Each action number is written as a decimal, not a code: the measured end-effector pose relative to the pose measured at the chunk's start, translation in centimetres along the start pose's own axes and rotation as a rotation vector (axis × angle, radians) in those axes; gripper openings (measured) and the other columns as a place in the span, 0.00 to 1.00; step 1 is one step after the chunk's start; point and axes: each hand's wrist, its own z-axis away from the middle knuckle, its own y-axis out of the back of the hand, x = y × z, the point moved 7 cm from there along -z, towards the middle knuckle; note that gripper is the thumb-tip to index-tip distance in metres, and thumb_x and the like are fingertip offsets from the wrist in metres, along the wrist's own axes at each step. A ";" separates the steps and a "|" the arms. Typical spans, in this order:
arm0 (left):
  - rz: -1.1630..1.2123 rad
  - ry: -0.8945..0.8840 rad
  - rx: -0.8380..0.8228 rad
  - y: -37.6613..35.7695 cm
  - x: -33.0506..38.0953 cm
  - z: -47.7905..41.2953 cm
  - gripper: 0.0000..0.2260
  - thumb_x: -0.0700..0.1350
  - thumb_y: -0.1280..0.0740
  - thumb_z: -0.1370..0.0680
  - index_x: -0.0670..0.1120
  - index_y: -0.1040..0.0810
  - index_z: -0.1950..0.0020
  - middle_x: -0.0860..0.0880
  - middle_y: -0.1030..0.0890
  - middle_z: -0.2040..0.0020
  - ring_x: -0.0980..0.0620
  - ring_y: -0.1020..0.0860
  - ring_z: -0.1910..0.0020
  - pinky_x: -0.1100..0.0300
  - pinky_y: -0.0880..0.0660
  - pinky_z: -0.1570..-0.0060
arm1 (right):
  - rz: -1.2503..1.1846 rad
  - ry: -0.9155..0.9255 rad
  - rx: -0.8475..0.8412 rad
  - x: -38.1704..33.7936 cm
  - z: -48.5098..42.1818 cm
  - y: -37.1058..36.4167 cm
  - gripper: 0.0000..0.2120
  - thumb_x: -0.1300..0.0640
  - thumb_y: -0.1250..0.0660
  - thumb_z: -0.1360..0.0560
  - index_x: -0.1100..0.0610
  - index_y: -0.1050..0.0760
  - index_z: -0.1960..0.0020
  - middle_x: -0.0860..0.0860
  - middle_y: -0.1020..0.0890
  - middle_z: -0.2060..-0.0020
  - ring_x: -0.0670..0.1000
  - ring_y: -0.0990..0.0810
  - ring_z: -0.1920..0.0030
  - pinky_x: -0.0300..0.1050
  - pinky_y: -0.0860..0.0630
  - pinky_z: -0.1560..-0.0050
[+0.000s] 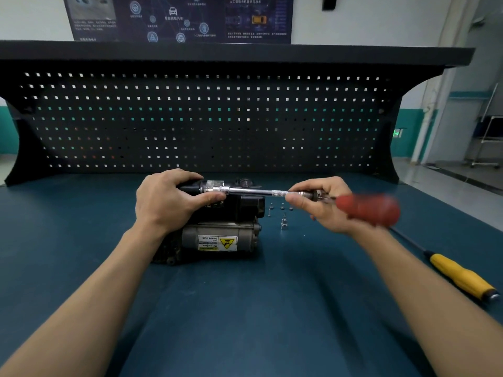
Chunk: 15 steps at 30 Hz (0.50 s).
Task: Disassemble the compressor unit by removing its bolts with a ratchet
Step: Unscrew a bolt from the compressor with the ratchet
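Note:
The compressor unit, black on top with a grey cylinder and a yellow warning label, stands on the blue bench mat. My left hand grips its top left end, thumb pressing the socket end of the tool. A driver with a red handle and a long steel extension lies level across the top of the unit. My right hand holds the tool where the shaft meets the handle; the handle is blurred. Several small bolts and a loose socket sit on the mat just right of the unit.
A yellow-handled screwdriver lies on the mat at the right, near my right forearm. A black pegboard with a shelf above closes off the back of the bench. The bench's right edge runs past the screwdriver.

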 end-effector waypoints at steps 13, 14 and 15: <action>-0.027 -0.035 0.007 0.1 0.0 -0.1 0.37 0.83 0.38 0.43 0.57 0.15 0.51 0.62 0.18 0.57 0.59 0.21 0.54 0.57 0.25 0.55 | -0.514 -0.779 -0.222 2.9 1.6 -2.2 0.36 0.25 0.41 0.27 0.58 0.17 0.59 0.49 0.35 0.78 0.46 0.43 0.81 0.40 0.44 0.76; -0.026 -0.034 0.007 0.1 0.0 -0.1 0.37 0.83 0.38 0.43 0.57 0.15 0.51 0.62 0.18 0.57 0.59 0.21 0.54 0.57 0.25 0.55 | -0.562 -0.790 -0.228 2.7 1.7 -2.2 0.32 0.27 0.40 0.26 0.56 0.19 0.63 0.48 0.35 0.79 0.45 0.44 0.82 0.40 0.44 0.77; -0.025 -0.032 0.007 0.1 -0.1 -0.1 0.36 0.82 0.37 0.43 0.57 0.16 0.51 0.62 0.18 0.57 0.59 0.21 0.54 0.57 0.26 0.55 | -0.605 -0.801 -0.219 2.5 1.7 -2.2 0.28 0.29 0.38 0.25 0.54 0.21 0.64 0.48 0.36 0.79 0.45 0.44 0.83 0.39 0.43 0.78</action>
